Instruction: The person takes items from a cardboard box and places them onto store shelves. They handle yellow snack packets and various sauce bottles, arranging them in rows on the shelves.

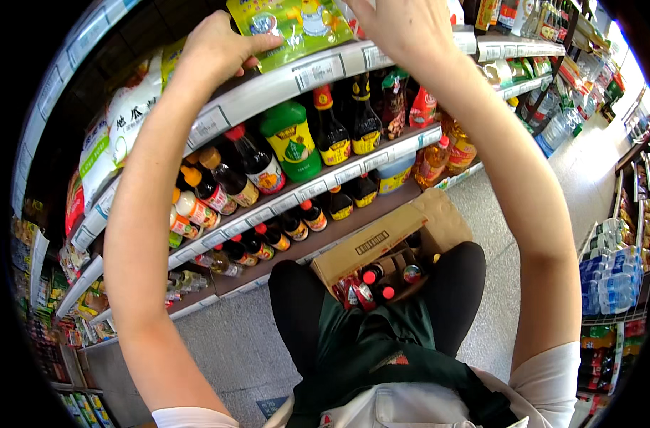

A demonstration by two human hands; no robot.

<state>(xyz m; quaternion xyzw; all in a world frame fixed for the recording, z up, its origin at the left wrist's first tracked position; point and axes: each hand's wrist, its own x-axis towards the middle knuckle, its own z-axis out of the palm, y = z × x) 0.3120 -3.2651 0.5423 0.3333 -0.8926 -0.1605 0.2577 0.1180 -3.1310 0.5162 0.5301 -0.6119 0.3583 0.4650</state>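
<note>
My left hand [218, 48] grips the left side of a glossy green and yellow packet [298, 32], its thumb across the front and fingertips curled at the lower corner. The packet stands at the front of an upper shelf [276, 80] with a white price-label rail. My right hand [402, 27] reaches to the packet's right end, partly cut off by the top of the picture. Its thumb side lies over a pale packet; most of its fingers are out of sight, so its grip cannot be made out.
Below are a green jug [292, 142], dark sauce bottles [252, 163] and smaller bottles [314, 214]. Between my knees an opened cardboard box [367, 241] holds bottles and red packets [354, 291]. White bags [132, 112] stand at left; shrink-wrapped water bottles [613, 283] stand across the aisle.
</note>
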